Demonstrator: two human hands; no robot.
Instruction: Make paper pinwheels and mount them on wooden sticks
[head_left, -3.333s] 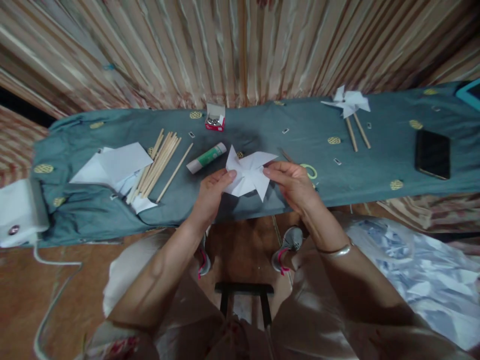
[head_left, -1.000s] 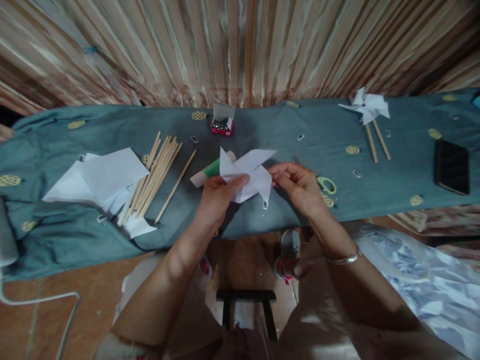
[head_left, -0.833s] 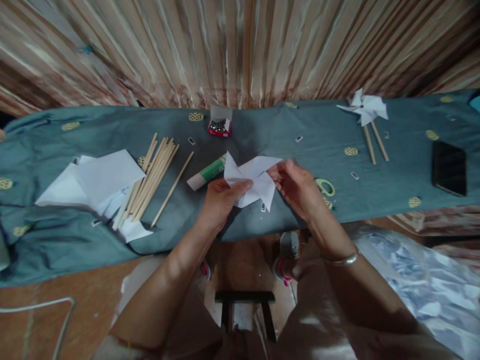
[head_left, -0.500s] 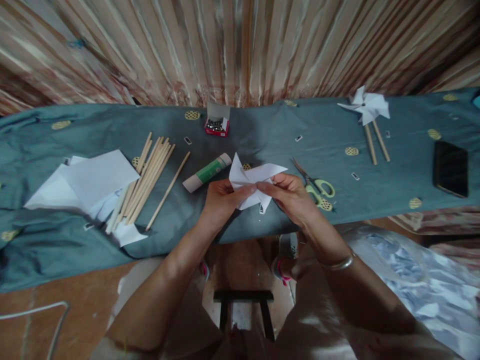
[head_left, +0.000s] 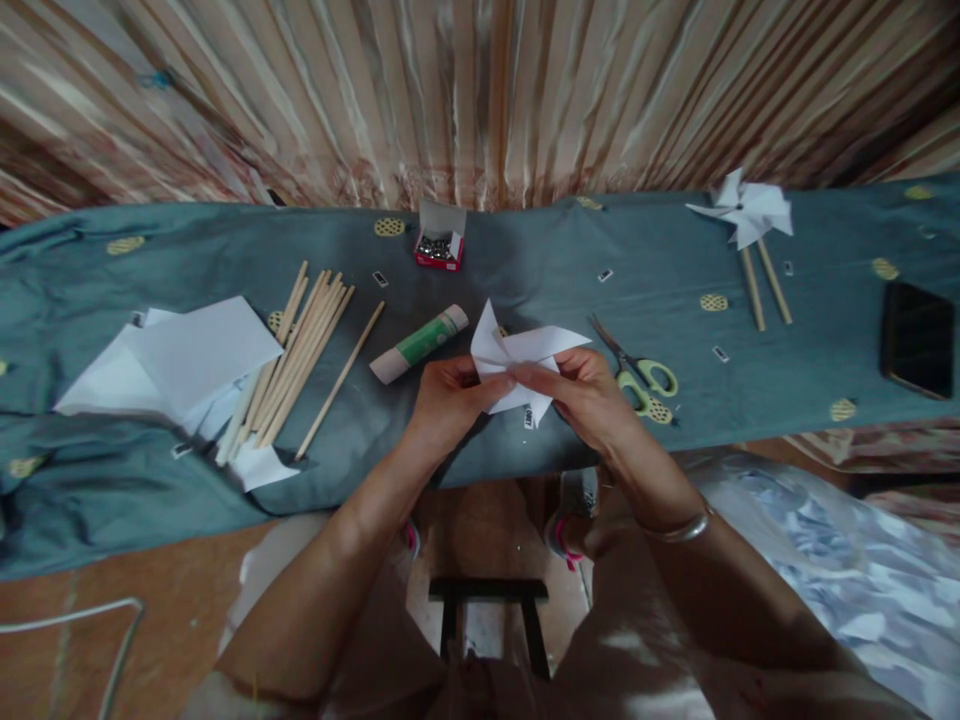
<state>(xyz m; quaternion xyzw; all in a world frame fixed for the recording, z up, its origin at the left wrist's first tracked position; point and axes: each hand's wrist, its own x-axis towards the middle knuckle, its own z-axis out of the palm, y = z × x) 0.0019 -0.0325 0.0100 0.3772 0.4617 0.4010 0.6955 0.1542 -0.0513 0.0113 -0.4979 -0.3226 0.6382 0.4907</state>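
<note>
Now the folded paper [head_left: 529,347] is pinched by the left hand [head_left: 450,400] and the right hand [head_left: 591,398] above the surface [head_left: 540,270], just inside its near edge; the latter has just been shifted to the paper's centre, so the folds are presumably held down there.

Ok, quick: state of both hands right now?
Left hand: closed, holding the paper pinwheel, thumb near its middle.
Right hand: closed, holding the same pinwheel, thumb there too.
</note>
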